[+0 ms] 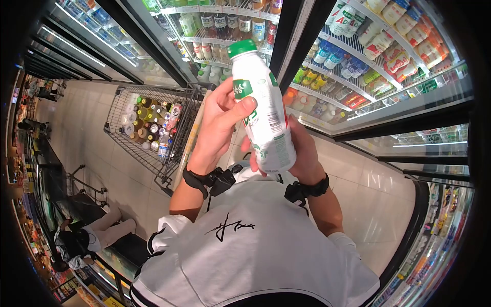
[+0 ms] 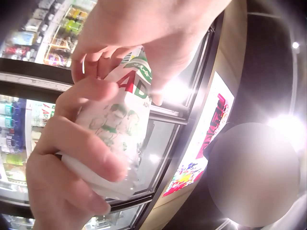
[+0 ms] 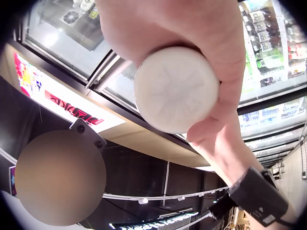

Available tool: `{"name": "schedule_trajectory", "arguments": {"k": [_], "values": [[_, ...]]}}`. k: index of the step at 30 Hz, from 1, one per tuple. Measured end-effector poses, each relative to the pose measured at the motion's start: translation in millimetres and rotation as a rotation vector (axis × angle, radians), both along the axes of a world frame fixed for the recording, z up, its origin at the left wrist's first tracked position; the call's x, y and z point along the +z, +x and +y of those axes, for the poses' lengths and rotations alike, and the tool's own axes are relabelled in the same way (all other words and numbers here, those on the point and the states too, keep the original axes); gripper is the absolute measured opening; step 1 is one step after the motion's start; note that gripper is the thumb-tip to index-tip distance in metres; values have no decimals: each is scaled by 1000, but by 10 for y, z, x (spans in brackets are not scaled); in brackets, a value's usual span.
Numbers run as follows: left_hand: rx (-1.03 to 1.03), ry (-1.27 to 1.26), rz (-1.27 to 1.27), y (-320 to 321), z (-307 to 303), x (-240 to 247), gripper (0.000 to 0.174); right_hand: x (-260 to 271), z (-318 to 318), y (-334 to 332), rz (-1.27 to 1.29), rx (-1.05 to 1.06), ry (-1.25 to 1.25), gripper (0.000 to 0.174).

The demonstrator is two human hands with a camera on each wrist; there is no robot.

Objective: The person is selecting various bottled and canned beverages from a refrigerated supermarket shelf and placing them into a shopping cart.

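Note:
A white plastic drink bottle (image 1: 268,120) with a green cap and green lettering tilts in front of the chest. My left hand (image 1: 217,117) grips its upper part, the thumb lying across the front just below the neck. My right hand (image 1: 305,153) holds the lower part from the other side, near the base. In the left wrist view, the fingers of my right hand (image 2: 72,153) wrap the bottle's body (image 2: 117,124), which bears red and green letters and drawn figures. The round white base (image 3: 177,91) faces the right wrist camera, with my right hand (image 3: 192,28) curled around it.
A wire shopping cart (image 1: 115,110) full of assorted bottles (image 1: 153,123) stands at the left. Glass-door coolers with stocked shelves (image 1: 220,38) line the front, and a dark door frame (image 1: 296,51) runs between them. Another person (image 1: 94,235) is at the lower left.

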State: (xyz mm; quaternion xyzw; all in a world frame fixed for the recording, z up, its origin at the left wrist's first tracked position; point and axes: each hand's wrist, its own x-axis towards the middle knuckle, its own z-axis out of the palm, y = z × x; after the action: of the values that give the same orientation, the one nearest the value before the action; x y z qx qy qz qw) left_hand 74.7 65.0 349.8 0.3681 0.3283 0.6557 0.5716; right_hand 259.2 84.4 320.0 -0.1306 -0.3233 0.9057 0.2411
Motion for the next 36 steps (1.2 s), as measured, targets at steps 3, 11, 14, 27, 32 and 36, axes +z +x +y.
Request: {"name": "schedule_trajectory", "arguments": {"k": [3,11,14,27,32,36], "values": [[157,41,-54,38,-43,40,54,125,55,133,-57,-202,55,72],[180,93,89,-32,-206,-59,58,226,155,375,-42,-530,224,54],[201,74,31,-51,-270,-83,62,221,137,414,-19,-585,220,54],[139,173,185,-180,-273,-221,65,305,56,534,-68,-684,270,61],[121,170,183,-157,-287,-176,69,327,40,551,-66,-696,284,64],[97,181,198,-138,-248,-140,72,338,52,586,-135,-681,313,85]]}}
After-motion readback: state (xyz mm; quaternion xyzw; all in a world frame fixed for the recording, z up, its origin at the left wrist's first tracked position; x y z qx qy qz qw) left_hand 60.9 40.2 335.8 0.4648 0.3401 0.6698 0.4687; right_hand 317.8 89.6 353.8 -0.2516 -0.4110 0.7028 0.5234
